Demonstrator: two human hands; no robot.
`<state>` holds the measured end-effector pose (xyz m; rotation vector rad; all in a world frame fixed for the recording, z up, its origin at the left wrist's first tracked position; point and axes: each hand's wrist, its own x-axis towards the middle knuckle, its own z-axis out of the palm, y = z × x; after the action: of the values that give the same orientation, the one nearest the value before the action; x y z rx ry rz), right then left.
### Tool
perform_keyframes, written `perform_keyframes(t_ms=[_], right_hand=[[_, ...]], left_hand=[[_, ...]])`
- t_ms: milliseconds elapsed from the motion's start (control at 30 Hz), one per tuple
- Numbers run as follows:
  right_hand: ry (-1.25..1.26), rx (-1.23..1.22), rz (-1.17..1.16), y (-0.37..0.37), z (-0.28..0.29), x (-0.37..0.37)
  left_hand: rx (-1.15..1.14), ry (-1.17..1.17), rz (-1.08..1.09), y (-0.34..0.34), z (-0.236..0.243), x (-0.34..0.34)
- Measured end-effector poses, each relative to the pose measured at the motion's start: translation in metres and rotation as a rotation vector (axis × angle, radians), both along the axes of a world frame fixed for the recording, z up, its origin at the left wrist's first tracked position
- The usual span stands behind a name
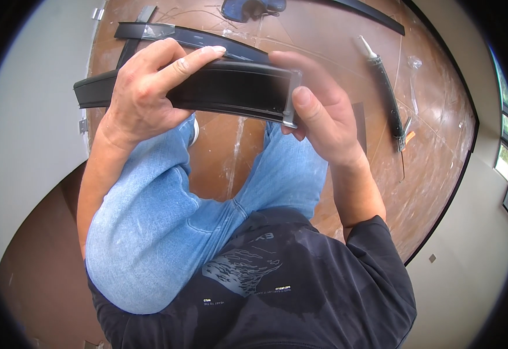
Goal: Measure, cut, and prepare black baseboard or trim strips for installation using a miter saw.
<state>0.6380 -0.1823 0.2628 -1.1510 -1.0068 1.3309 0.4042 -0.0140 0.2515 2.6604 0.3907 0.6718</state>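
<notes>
**Both hands on the black strip**

I hold a long, curved black strip point(225, 87) up in front of me, above my knees. My left hand point(149, 87) wraps its middle: the fingers lie close together along the top edge, the thumb tucked below, so the strip is clamped between them. My right hand point(318, 110) takes the right end, where a clear film point(292, 99) sits over the tip. My right thumb presses on that film from the near side, and the fingers curl over the top behind it, pinching the end. The left end of the strip sticks out free past my left hand.

As I judge it, the work here is at that filmed end, so I want the left hand to keep the strip steady and level while the right does the fine part. A light pinch will do; squeezing hard could bend the strip or crease the film. I would keep the thumb flat on the film, not dig in with the nail.

Below me is a brown floor point(434, 151), streaked and scuffed with pale marks. More black strips point(190, 36) lie on it beyond my hands, one with a clear wrap on it. To the right lies a slim black tool point(386, 87) with a pale tip. A dark blue thing point(248, 9) sits at the far edge; I cannot tell what it is. Pale walls point(27, 116) close in on both sides, and a window point(507, 134) shows at the far right. I wear blue jeans point(149, 232) and a dark shirt point(300, 285).
</notes>
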Motion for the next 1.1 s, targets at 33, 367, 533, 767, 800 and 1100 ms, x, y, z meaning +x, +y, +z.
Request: perform_keyframes(t_ms=[33,367,533,767,800,1100], right_hand=[[0.000,-0.002,0.000,0.000,-0.001,0.000],[0.016,-0.028,0.036,-0.001,0.000,0.002],[-0.036,-0.046,0.013,-0.002,0.000,-0.002],[0.074,-0.052,0.069,-0.011,-0.008,-0.001],[0.084,-0.056,0.079,-0.012,-0.007,-0.001],[-0.116,-0.148,0.232,-0.015,0.005,0.008]], left_hand=[[0.014,0.010,0.000,0.000,0.000,0.000],[-0.068,0.030,0.017,-0.004,-0.001,-0.001],[-0.056,0.040,0.009,-0.001,-0.002,-0.003],[0.028,0.026,-0.051,0.001,-0.001,-0.004],[0.032,0.026,-0.049,0.001,-0.001,-0.004],[0.108,-0.010,-0.091,-0.001,0.006,-0.002]])
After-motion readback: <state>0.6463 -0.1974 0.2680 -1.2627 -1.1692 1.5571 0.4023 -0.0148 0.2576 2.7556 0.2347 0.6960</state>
